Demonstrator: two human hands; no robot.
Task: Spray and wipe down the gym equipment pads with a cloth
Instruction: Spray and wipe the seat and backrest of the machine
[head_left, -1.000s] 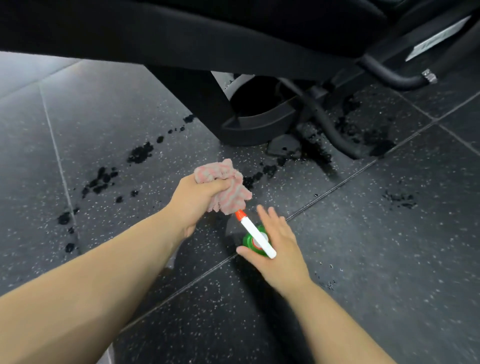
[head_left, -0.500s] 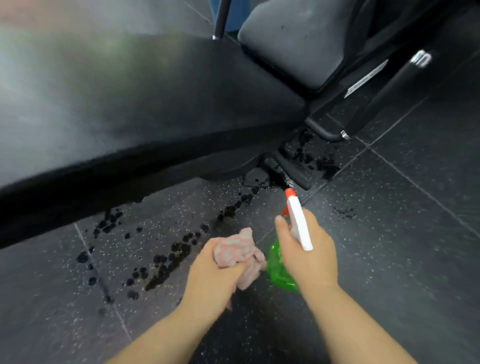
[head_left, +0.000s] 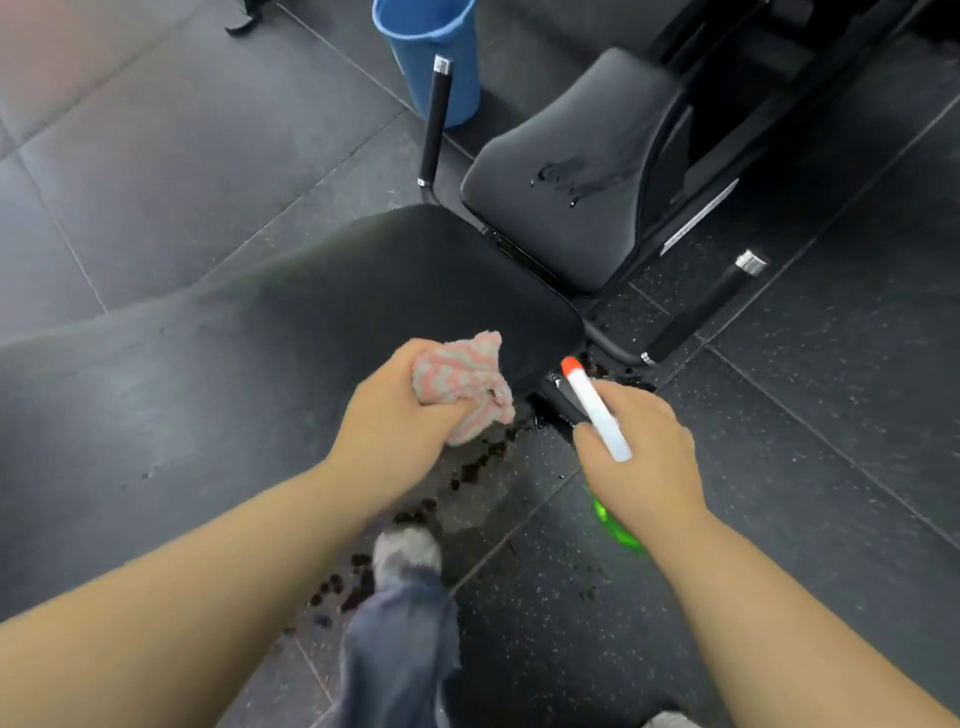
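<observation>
Since the earlier frames the view had lifted from under the equipment to above it, and both hands had risen from near the floor to the level of the pads. The left hand (head_left: 400, 410) gripped the pink-and-grey cloth (head_left: 462, 376) in a tight bunch, just over the near end of the long bench pad (head_left: 363, 312). The right hand (head_left: 644, 452) was curled round the neck of the spray bottle (head_left: 597, 410), whose orange nozzle pointed up and away toward the gap between that pad and the seat pad (head_left: 561, 171) – whether a finger sat on the trigger could not be told.

Drops and a wet streak already lay on the seat pad, while the long pad looked dry, so the step in hand was probably to spray the long pad. To do it well, the nozzle would likely need turning left onto the vinyl, since the dark splashes (head_left: 467, 467) on the floor (head_left: 831, 467) suggested overspray. The cloth would serve better opened flat than balled, drawn in overlapping strokes along the pad. A blue bucket (head_left: 431, 57) stood beyond the seat pad.
</observation>
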